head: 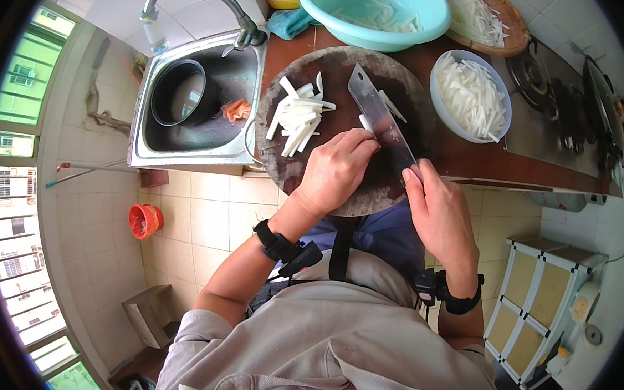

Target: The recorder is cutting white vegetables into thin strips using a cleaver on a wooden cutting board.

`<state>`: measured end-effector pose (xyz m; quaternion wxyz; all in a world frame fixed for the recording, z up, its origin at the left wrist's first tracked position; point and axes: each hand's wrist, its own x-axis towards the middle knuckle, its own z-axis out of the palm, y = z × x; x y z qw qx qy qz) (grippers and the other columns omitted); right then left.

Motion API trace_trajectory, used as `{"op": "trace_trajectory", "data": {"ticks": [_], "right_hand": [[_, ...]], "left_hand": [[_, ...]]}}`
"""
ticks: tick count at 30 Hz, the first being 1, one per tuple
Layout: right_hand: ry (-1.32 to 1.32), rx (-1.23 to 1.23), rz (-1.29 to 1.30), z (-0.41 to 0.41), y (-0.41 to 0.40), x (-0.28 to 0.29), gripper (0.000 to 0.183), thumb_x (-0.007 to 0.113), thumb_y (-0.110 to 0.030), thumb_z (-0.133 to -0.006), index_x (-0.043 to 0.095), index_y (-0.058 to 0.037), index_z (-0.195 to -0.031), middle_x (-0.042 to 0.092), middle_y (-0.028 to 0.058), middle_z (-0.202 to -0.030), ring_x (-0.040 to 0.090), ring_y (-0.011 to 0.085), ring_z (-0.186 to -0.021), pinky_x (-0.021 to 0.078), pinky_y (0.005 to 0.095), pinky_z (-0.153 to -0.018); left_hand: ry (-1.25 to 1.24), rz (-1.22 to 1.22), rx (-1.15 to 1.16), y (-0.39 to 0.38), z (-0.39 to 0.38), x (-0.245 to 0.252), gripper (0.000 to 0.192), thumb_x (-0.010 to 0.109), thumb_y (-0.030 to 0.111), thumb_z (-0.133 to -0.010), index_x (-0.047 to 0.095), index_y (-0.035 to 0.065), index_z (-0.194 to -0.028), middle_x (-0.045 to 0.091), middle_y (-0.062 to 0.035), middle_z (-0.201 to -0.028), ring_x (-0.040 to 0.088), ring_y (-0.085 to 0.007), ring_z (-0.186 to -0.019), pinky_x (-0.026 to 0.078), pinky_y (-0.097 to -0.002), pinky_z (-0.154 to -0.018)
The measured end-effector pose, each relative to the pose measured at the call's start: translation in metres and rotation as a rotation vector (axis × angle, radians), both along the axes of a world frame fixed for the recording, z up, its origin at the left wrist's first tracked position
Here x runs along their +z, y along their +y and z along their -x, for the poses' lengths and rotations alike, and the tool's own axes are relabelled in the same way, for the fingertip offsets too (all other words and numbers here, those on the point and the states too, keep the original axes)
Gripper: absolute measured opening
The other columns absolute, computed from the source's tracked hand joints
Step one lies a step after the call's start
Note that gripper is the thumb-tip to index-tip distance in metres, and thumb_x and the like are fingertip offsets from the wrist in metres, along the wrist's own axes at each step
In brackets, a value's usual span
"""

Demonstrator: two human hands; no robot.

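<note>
My right hand (pixel 435 210) grips the handle of a cleaver (pixel 379 113), its broad blade lying across a round wooden chopping board (pixel 276 163). Close beside the blade, my left hand (pixel 342 162) has its fingers curled down on a white vegetable piece (pixel 365 123), which shows just past the fingertips and is mostly hidden. Thin cut strips (pixel 392 105) rest on the blade's other side. A heap of thicker white vegetable sticks (pixel 298 114) sits on the board's left part.
A white bowl of shredded vegetable (pixel 470 97) stands right of the board, near a gas stove (pixel 547 113). Behind are a turquoise basin (pixel 375 30) and a woven tray (pixel 515 25) with finer shreds. At left, a steel sink (pixel 230 131) holds a black pot (pixel 160 92) and orange peelings (pixel 236 110).
</note>
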<state>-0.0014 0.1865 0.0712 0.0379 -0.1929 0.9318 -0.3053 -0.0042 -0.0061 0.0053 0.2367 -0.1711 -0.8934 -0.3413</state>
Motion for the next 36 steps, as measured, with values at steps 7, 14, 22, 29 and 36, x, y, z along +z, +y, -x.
{"op": "trace_trajectory", "data": {"ticks": [7, 14, 22, 29, 36], "right_hand": [[-0.085, 0.013, -0.026, 0.004, 0.005, 0.009, 0.024, 0.054, -0.021, -0.103, 0.051, -0.0003, -0.091, 0.063, 0.0235, -0.07, 0.063, 0.0448, -0.068, 0.0475, 0.053, -0.059], [-0.139, 0.049, 0.0, 0.005, 0.003, 0.009, 0.023, 0.053, -0.018, -0.103, 0.051, 0.0029, -0.094, 0.065, 0.0268, -0.076, 0.064, 0.046, -0.074, 0.0493, 0.0537, -0.063], [-0.127, 0.059, -0.068, 0.013, -0.018, 0.008, 0.021, 0.052, -0.017, -0.103, 0.051, 0.0027, -0.093, 0.064, 0.0282, -0.074, 0.064, 0.0476, -0.073, 0.0497, 0.0548, -0.062], [-0.022, 0.029, -0.065, 0.039, -0.036, -0.012, 0.023, 0.055, -0.019, -0.102, 0.052, 0.0016, -0.092, 0.065, 0.028, -0.077, 0.064, 0.0481, -0.074, 0.0496, 0.0564, -0.062], [-0.235, -0.079, 0.204, 0.037, -0.021, 0.001, 0.029, 0.056, -0.022, -0.103, 0.05, 0.0001, -0.084, 0.061, 0.02, -0.066, 0.061, 0.037, -0.055, 0.0447, 0.0467, -0.052]], "left_hand": [[-0.02, 0.028, 0.018, 0.0, 0.001, -0.001, 0.017, 0.071, -0.001, -0.078, 0.069, 0.0033, -0.094, 0.069, -0.0083, -0.101, 0.069, -0.0281, -0.086, 0.057, -0.036, -0.075], [-0.023, 0.009, 0.015, 0.0, 0.001, -0.002, 0.019, 0.07, -0.003, -0.077, 0.069, 0.0035, -0.095, 0.069, -0.0084, -0.101, 0.069, -0.0286, -0.087, 0.058, -0.036, -0.075], [-0.022, 0.001, 0.028, 0.0, -0.001, -0.005, 0.02, 0.07, -0.002, -0.076, 0.068, 0.0032, -0.096, 0.069, -0.009, -0.102, 0.069, -0.0295, -0.088, 0.058, -0.0363, -0.076], [0.041, 0.05, 0.049, 0.002, 0.004, 0.004, 0.016, 0.071, 0.004, -0.075, 0.064, 0.0041, -0.09, 0.066, -0.0072, -0.098, 0.064, -0.028, -0.088, 0.055, -0.0374, -0.077], [-0.014, 0.107, 0.151, 0.0, 0.001, 0.002, 0.018, 0.07, 0.008, -0.075, 0.063, 0.0073, -0.091, 0.061, -0.0069, -0.092, 0.06, -0.0278, -0.083, 0.051, -0.0378, -0.072]]}}
